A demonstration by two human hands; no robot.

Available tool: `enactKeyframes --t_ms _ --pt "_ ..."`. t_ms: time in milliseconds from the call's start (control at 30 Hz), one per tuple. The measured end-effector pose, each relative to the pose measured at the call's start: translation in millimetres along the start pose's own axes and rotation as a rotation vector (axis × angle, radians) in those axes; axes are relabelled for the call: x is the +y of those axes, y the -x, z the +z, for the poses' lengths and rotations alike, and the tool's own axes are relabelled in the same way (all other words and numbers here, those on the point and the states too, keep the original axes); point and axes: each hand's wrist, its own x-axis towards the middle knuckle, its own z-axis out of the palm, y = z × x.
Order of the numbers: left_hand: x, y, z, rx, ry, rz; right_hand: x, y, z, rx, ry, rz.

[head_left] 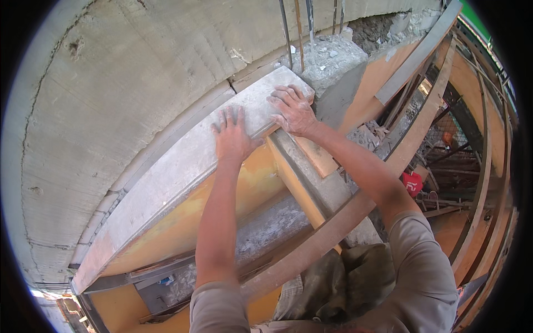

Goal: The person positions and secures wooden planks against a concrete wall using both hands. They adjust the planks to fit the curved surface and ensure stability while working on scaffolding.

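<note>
A worker lays both palms on a long, dusty plank [172,161] beside a curved concrete wall [116,89], apparently steadying it. The left hand [230,144], fingers spread, presses mid-plank; the right hand [298,117], fingers loosely fanned, covers its far end, likely for even pressure.

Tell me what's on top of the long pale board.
The left hand and right hand rest on the pale board, toward its right end; the surface under them is hidden.
</note>
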Motion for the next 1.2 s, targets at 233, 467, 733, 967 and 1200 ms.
enactKeyframes --t_ms 233,467,733,967,1200 --pt "0.9 -17.3 0.9 -0.006 0.004 0.004 24.0 -19.7 49.0 -0.134 -0.049 0.226" --pt "-13.4 -12.8 10.8 0.034 0.008 0.050 4.7 -25.3 55.2 -0.152 0.098 0.085" --pt "-11.2 -20.3 24.4 0.099 0.048 0.147 51.6 15.2 84.9 -0.223 0.241 0.172" --pt "-14.1 -13.3 29.9 0.081 0.070 0.132 45.4 14.2 86.5 -0.322 0.229 0.187" --pt "-16.3 -10.7 26.8 0.086 0.066 0.125 40.3 12.4 89.6 -0.268 0.283 0.202"
